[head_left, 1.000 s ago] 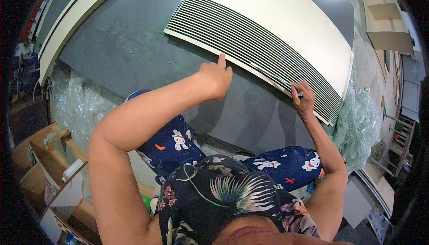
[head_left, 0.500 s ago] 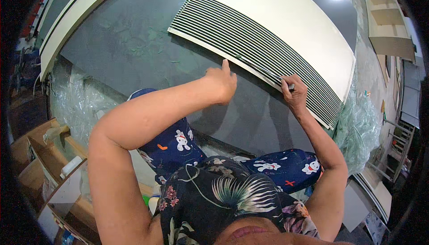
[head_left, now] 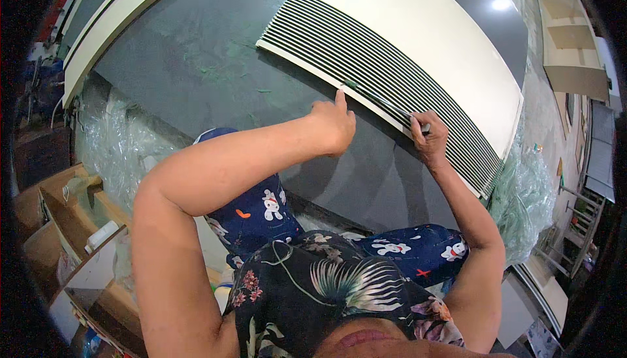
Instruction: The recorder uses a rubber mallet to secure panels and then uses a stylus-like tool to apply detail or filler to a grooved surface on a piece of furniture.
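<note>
At the far left, brown cardboard boxes (head_left: 72,227) stand open, with matte flaps; a small white oblong piece (head_left: 101,235) lies on one edge. Just right of them is a heap of crinkled clear plastic film (head_left: 124,155), glossy and wrinkled. Above it, at the far left, a long cream panel (head_left: 124,25) with a rounded edge lies along the rim of a dark grey surface (head_left: 196,64), which is smooth and faintly scuffed.

The left hand (head_left: 333,126) is curled in a loose fist, forefinger raised, its tip touching the near edge of the cream slatted grille panel (head_left: 405,51). It has hold of nothing that shows. The panel lies slantwise across the dark surface, from the middle out toward the far right; its near half is ribbed with fine parallel slats, its far half plain and smooth.

A thin dark rod-like tool (head_left: 379,100) lies along the panel's near edge, between the two hands. The right hand (head_left: 428,139) is closed around the tool's right end, fingers folded over it, resting on the slats.

At the right, more greenish clear film (head_left: 522,208) is bunched just below the panel's end.
</note>
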Demonstrator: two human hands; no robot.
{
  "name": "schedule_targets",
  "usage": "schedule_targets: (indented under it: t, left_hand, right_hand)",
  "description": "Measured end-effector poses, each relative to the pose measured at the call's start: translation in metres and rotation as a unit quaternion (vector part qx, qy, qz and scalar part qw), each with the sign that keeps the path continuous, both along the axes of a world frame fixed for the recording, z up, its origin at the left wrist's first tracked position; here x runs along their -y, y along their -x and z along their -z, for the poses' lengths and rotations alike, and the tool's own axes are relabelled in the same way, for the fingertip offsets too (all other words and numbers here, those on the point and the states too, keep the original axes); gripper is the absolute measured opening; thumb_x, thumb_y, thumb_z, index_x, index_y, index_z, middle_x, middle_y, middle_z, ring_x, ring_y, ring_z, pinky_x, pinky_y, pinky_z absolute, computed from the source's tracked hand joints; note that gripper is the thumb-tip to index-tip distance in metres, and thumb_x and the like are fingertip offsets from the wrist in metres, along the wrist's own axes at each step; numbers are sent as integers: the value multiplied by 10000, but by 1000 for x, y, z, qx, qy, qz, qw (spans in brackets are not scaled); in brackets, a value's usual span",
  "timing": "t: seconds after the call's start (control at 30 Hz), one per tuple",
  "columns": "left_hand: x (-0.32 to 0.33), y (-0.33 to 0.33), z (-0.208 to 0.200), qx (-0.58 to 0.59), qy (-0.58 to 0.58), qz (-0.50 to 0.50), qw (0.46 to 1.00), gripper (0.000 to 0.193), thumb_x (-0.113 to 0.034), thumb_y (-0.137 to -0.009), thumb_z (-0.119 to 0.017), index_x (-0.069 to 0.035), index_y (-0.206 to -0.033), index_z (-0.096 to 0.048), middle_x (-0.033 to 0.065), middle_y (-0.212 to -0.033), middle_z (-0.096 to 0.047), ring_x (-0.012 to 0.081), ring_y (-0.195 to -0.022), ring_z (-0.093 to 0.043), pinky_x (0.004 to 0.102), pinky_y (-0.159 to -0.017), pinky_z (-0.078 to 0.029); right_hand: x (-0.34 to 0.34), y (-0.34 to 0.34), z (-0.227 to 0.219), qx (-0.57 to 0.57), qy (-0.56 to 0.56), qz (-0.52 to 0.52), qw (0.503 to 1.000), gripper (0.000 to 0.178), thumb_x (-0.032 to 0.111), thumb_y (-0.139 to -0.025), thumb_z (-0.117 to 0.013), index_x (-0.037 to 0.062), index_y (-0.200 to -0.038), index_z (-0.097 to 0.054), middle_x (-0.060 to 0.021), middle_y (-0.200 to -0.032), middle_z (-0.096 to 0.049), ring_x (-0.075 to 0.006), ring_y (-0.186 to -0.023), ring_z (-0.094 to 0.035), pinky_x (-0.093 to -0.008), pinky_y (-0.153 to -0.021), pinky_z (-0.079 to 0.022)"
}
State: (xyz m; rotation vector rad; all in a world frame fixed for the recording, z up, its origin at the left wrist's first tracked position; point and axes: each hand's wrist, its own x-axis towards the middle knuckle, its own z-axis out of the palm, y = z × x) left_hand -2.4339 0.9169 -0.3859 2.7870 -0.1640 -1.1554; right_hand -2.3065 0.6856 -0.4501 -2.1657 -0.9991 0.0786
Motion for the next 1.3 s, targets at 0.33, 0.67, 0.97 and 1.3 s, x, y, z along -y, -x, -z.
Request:
schedule_targets:
  t: [0.33, 0.67, 0.97, 1.3]
  left_hand:
    - [-1, -1, 2, -9, -14, -3, 1000, 751, -323, -822, -688, -37, -1431, -353, 400, -1462, -173, 402, -1096, -585, 455, -893, -495]
    - [-1, -5, 1, -33, 6, 2, 999, 701, -295, -822, -655, -42, -1413, -376, 384, -1479, -153, 399, -1117, -578, 446, -912, -481]
    - [-4, -4, 0, -41, 10, -7, 999, 729, -317, -807, -684, -52, -1414, -379, 383, -1484, -141, 386, -1127, -581, 424, -917, -473]
    - [-3, -11, -5, -53, -2, 26, 998, 762, -342, -758, -727, -39, -1381, -411, 399, -1472, -149, 398, -1027, -640, 438, -880, -488]
  right_hand:
    - [11, 3, 3, 37, 1, 3, 999, 71, 24, -790, -675, 13, -860, -680, -107, -689, -586, -211, -586, -581, -297, -555, -466]
    - [-25, 3, 1, 49, 11, -26, 998, 77, 27, -806, -655, 13, -877, -678, -113, -734, -598, -231, -623, -604, -319, -586, -488]
    - [-8, 6, 1, 34, -3, 1, 999, 50, -5, -794, -652, 0, -840, -672, -106, -705, -606, -201, -607, -591, -283, -579, -472]
    - [21, 4, -9, 19, -6, -30, 999, 102, -48, -784, -639, 0, -871, -663, -106, -723, -618, -206, -615, -601, -296, -563, -472]
